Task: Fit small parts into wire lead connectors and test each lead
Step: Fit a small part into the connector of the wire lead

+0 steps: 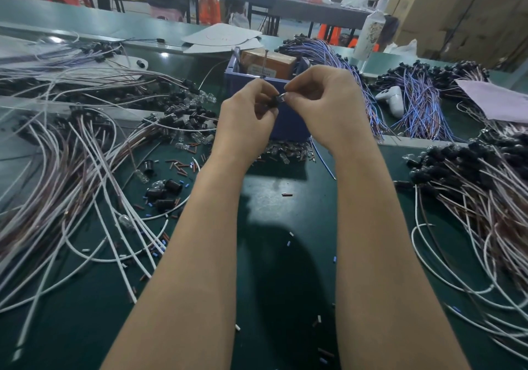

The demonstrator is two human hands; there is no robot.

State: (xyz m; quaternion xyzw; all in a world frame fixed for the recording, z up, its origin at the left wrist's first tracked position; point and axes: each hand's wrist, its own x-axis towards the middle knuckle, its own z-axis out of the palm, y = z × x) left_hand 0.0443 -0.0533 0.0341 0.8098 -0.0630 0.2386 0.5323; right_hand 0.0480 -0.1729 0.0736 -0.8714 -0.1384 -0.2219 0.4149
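Note:
My left hand (248, 115) grips a small black connector (275, 101) between curled fingers, raised above the green table (285, 212). My right hand (323, 104) pinches a small clear bulb-like part (282, 98) whose end meets the connector's mouth. Both hands hover in front of a blue bin (288, 124). How far the part sits inside the connector is hidden by my fingers.
Piles of white and brown leads (71, 175) with black connectors lie left; more leads (485, 187) lie right. Blue-violet leads (414, 104) lie behind. Loose clear bulbs (197, 138), black sockets (164, 192) and wire scraps litter the mat. A white bottle (370, 32) stands far right.

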